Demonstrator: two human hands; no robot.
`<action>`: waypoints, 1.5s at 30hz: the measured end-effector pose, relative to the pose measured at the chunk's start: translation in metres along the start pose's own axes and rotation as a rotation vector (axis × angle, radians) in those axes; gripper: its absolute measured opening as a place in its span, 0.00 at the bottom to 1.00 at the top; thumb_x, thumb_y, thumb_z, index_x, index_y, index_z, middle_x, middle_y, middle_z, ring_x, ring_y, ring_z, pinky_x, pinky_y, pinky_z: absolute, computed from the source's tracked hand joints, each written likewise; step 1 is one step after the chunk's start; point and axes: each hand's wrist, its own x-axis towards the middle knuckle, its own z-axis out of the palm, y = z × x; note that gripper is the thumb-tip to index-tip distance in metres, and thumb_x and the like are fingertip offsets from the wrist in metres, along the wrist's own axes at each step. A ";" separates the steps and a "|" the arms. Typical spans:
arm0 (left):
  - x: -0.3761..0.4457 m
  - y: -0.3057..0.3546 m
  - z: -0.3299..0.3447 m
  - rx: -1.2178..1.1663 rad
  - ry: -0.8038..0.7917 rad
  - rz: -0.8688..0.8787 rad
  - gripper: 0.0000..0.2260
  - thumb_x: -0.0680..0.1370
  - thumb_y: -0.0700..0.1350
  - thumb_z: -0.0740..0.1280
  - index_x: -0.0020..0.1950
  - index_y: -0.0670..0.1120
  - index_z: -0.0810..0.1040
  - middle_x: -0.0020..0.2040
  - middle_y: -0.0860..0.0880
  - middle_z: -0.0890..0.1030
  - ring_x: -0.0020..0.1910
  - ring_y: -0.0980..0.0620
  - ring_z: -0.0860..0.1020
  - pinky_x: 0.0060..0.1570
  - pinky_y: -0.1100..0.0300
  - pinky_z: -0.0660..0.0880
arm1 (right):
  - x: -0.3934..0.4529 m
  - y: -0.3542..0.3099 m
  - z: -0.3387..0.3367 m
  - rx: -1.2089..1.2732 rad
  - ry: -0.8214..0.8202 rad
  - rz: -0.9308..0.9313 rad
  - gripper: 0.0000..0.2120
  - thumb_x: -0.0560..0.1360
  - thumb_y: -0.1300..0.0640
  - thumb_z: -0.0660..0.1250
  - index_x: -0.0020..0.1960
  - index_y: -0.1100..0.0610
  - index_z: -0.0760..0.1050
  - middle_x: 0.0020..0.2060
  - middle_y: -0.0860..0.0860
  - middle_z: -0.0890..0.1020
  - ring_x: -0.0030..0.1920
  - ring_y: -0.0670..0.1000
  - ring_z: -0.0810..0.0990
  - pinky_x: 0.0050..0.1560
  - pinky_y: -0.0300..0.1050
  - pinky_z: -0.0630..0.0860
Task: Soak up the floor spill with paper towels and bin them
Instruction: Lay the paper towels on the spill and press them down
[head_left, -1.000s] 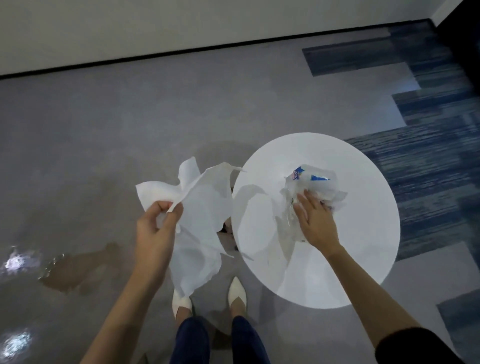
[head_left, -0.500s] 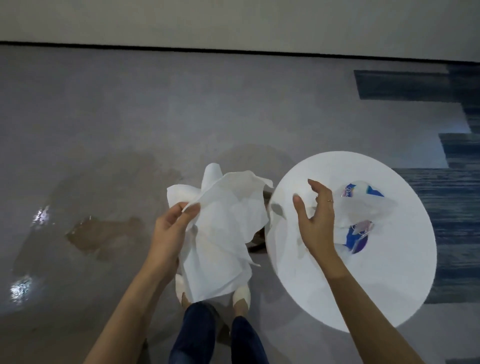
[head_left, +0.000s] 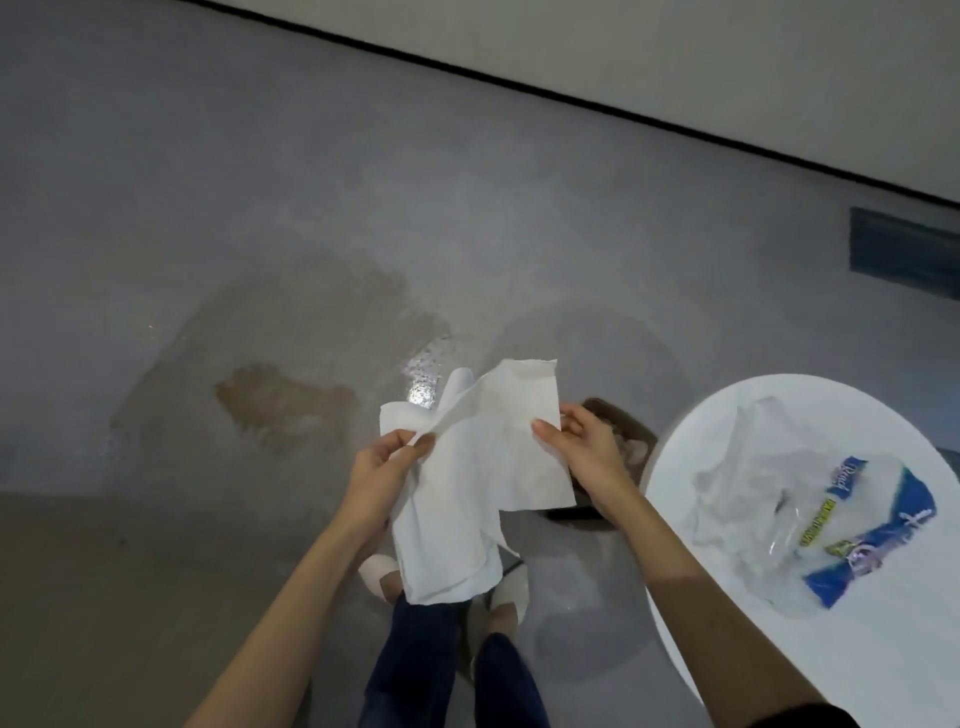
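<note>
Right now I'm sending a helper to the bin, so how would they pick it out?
Find the round white table. The bin stands on the floor at its left edge, behind the right hand: a dark brown tub, unlike anything nearby.

A brown waste bin (head_left: 621, 423) on the floor stood mostly hidden behind the white paper towels (head_left: 483, 478) and the right hand (head_left: 582, 457). The frame's right edge cut off the round white tabletop (head_left: 883, 665), and the clear blue-printed towel wrapper's (head_left: 852, 535) lettering was illegible.
</note>
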 end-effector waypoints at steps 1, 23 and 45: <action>0.005 -0.002 -0.007 -0.007 0.005 -0.017 0.07 0.76 0.41 0.68 0.43 0.38 0.78 0.36 0.44 0.81 0.32 0.49 0.78 0.33 0.61 0.76 | 0.004 0.001 0.007 -0.017 0.012 0.005 0.14 0.72 0.58 0.74 0.56 0.57 0.78 0.49 0.50 0.85 0.48 0.48 0.84 0.44 0.36 0.78; 0.065 -0.041 -0.196 -0.002 0.278 -0.046 0.04 0.73 0.42 0.73 0.45 0.51 0.85 0.53 0.45 0.82 0.51 0.45 0.81 0.53 0.47 0.79 | 0.061 0.008 0.173 -0.397 -0.058 -0.040 0.10 0.78 0.61 0.66 0.37 0.57 0.75 0.31 0.48 0.78 0.30 0.42 0.76 0.29 0.28 0.69; 0.179 -0.197 -0.291 -0.161 0.924 -0.010 0.11 0.77 0.37 0.67 0.56 0.48 0.81 0.57 0.45 0.77 0.56 0.43 0.76 0.58 0.46 0.76 | 0.257 0.160 0.347 -0.827 -0.295 -0.351 0.11 0.78 0.58 0.66 0.37 0.53 0.73 0.25 0.43 0.70 0.28 0.42 0.68 0.29 0.33 0.63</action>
